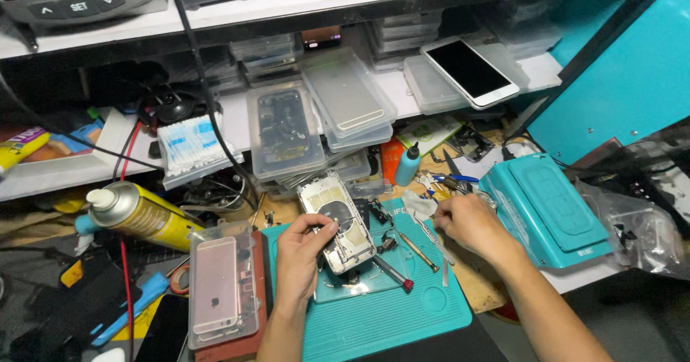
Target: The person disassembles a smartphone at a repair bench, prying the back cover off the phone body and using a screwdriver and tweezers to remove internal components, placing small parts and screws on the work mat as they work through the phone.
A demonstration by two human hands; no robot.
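Left hand (302,250) is clamping the opened phone housing (338,222) at frame centre above the teal mat (402,312), while right hand (467,222), curled shut just right of centre, is pinching something too small to identify; steadying the housing seems advisable.

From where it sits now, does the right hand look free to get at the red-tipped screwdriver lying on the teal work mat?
Probably yes. The right hand rests apart from the red-tipped screwdriver, with only small loose tools and bare teal work mat between them; the left hand holds the opened phone chassis beside it.
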